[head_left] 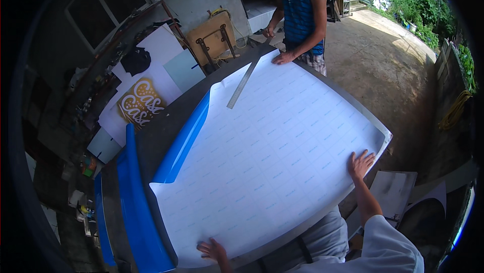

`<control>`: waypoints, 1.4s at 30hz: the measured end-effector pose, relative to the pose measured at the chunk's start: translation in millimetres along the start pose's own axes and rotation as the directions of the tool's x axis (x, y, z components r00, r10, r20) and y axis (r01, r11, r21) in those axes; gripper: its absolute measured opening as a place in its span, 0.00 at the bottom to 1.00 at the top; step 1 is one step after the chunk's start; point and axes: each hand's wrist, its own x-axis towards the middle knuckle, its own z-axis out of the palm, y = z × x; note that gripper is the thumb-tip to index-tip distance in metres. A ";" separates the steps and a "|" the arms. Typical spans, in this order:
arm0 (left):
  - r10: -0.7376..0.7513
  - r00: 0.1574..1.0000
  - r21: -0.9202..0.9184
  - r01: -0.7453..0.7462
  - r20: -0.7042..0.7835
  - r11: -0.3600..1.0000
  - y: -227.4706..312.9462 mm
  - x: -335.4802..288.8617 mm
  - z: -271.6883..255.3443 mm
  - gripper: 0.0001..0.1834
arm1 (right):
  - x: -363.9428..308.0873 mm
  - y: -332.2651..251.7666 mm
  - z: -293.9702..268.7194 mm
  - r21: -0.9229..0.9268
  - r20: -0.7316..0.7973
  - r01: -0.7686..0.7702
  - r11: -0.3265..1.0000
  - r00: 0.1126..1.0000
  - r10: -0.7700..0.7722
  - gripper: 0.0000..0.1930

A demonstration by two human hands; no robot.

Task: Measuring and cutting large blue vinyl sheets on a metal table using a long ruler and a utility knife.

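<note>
A large sheet of blue vinyl lies with its white, printed backing side [272, 142] up across a dark table. Its left edge curls over, showing the blue face [187, 142]. My left hand [214, 251] rests on the sheet's near edge, fingers spread. Near the right corner, my right hand [361, 163] lies flat on the sheet, fingers apart. Neither hand holds anything. A metal ruler [241, 87] lies on the sheet toward the far left. At the far end a person [305, 18] presses one hand [284, 58] on the sheet's edge.
Blue strips [137, 212] lie along the table's left side. Beyond it leans a white panel with gold lettering [143, 101]. Pale boards [390, 192] lie low on the right. A coiled yellow hose [455, 109] hangs on the right wall beside the concrete floor [373, 61].
</note>
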 end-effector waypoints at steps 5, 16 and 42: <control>0.023 0.996 -0.004 -0.023 -0.086 1.000 0.8 -5.8 -2.3 0.29 | 0.0 2.2 -4.3 0.012 0.000 0.009 1.000 1.000 -0.009 0.40; 0.045 0.987 -0.055 -0.054 -0.151 0.997 5.8 -7.0 -8.0 0.26 | 4.6 7.8 4.9 -0.070 -0.024 0.034 0.997 0.999 -0.035 0.41; 0.090 0.977 -0.039 -0.099 -0.193 0.994 9.5 -9.1 -19.2 0.26 | 11.7 13.5 14.6 -0.138 -0.062 0.090 0.986 0.993 -0.100 0.44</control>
